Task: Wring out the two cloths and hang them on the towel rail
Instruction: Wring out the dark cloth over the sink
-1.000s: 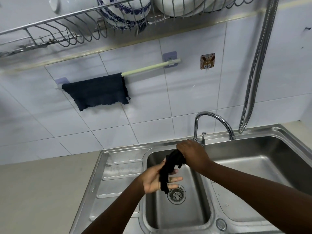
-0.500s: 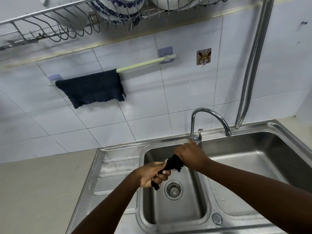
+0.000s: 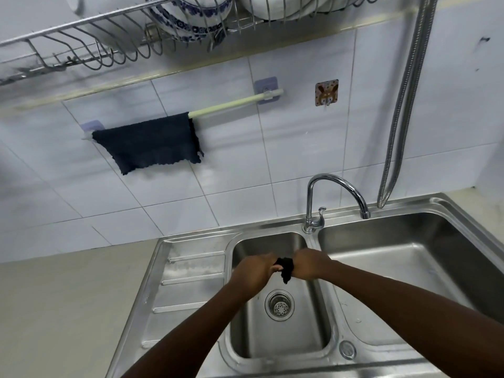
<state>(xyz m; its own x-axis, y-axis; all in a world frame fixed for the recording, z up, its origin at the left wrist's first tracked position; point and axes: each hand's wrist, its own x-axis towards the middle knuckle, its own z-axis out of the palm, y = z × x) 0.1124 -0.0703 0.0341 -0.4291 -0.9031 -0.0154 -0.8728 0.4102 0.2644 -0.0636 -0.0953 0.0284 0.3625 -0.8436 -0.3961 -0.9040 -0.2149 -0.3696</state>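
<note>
- Left hand [image 3: 255, 271] and right hand [image 3: 311, 264] are both clenched on a bunched dark cloth [image 3: 285, 270] above the small sink basin [image 3: 272, 339]; a short end of it hangs between the fists
- A second dark cloth [image 3: 152, 143] is draped over the towel rail [image 3: 234, 103] on the tiled wall, at its left end; the right part of the rail is bare

- Left hand [image 3: 256, 271]: bare, with no glove, ring or watch showing.
- Right hand [image 3: 311, 264]: bare too, nothing worn on it or at the wrist.
- Left forearm [image 3: 191, 326]: uncovered along all its visible length, no sleeve in view.
- Right forearm [image 3: 403, 301]: likewise uncovered to the picture's edge, no sleeve, band or marking.
</note>
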